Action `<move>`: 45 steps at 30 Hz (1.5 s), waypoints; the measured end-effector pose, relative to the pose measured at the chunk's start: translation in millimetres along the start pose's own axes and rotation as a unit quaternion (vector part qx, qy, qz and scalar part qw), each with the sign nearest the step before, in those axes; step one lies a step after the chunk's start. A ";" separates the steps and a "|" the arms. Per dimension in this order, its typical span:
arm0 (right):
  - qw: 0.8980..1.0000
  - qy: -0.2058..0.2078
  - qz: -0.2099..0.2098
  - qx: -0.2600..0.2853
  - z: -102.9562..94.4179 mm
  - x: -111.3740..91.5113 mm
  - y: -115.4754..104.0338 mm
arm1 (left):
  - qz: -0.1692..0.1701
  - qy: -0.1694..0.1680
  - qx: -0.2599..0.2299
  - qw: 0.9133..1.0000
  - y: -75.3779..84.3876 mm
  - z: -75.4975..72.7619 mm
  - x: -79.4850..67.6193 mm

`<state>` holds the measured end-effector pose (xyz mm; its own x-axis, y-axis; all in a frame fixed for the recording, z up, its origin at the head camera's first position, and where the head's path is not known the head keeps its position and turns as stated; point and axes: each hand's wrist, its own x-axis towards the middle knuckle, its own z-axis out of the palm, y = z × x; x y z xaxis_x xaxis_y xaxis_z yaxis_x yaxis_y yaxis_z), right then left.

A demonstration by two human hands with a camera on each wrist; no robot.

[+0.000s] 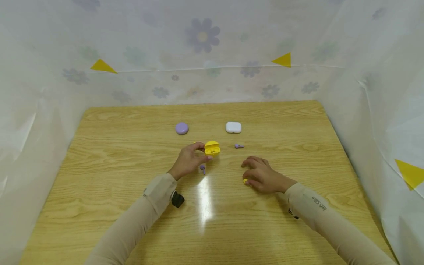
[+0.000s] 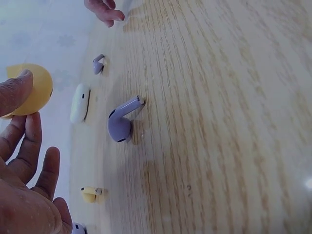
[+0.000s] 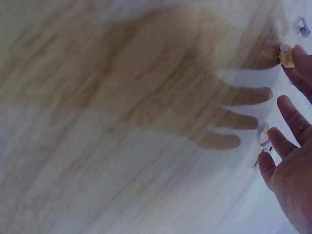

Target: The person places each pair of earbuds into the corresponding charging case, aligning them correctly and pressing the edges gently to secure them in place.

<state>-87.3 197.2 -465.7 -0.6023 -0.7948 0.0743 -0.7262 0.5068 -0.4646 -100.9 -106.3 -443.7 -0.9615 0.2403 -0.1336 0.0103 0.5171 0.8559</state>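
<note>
My left hand (image 1: 190, 161) holds a yellow earbud case (image 1: 212, 151) with its lid raised, above the table. The case's rounded yellow shell (image 2: 41, 90) shows by the thumb in the left wrist view. Near that hand a purple earbud (image 1: 202, 168) lies on the wood. Further back lies a yellow earbud (image 2: 89, 193), mostly hidden behind the left hand in the head view. To the right, my right hand (image 1: 260, 175) pinches another yellow earbud (image 3: 286, 56) between thumb and index finger, close to the tabletop. Its other fingers are spread.
At the back of the wooden table (image 1: 132, 147) are a round purple case (image 1: 182, 128) and a white earbud case (image 1: 233, 127), both closed. A second purple earbud (image 1: 239, 146) lies in front of the white case. Flower-printed sheeting (image 1: 205, 84) surrounds the table's back and sides.
</note>
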 end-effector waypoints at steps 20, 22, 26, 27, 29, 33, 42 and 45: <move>0.984 0.174 -0.039 -0.020 -30.3 27.2 -5.4 | -0.014 -0.003 -0.011 1.000 3.9 2.1 -1.5; 0.981 0.188 -0.042 -0.026 -34.8 32.6 -7.1 | -0.014 -0.003 -0.011 1.000 4.6 2.5 -1.6; 0.974 0.217 -0.054 -0.039 -43.0 44.6 -11.2 | -0.012 -0.002 -0.013 1.000 6.9 3.2 -1.8; 0.972 0.224 -0.059 -0.040 -44.8 47.9 -12.4 | -0.010 -0.002 -0.012 1.000 7.7 3.5 -1.8; 0.969 0.235 -0.066 -0.041 -48.4 54.4 -15.5 | -0.009 -0.002 -0.012 1.000 9.5 4.0 -1.7; 0.965 0.250 -0.079 -0.034 -52.9 67.1 -22.1 | -0.009 -0.001 -0.009 1.000 11.9 4.9 -0.9; 0.952 0.277 -0.124 -0.048 -52.9 91.5 -37.2 | 0.004 -0.007 -0.015 1.000 14.1 3.0 0.4; 0.951 0.279 -0.123 -0.054 -50.7 96.3 -40.8 | 0.012 -0.008 -0.017 1.000 14.5 3.1 0.6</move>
<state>-132.5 117.0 -394.8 -0.4699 -0.6081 0.6399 -0.8795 0.3841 -0.2810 -100.4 -96.1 -433.0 -0.9565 0.2659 -0.1204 0.0239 0.4825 0.8756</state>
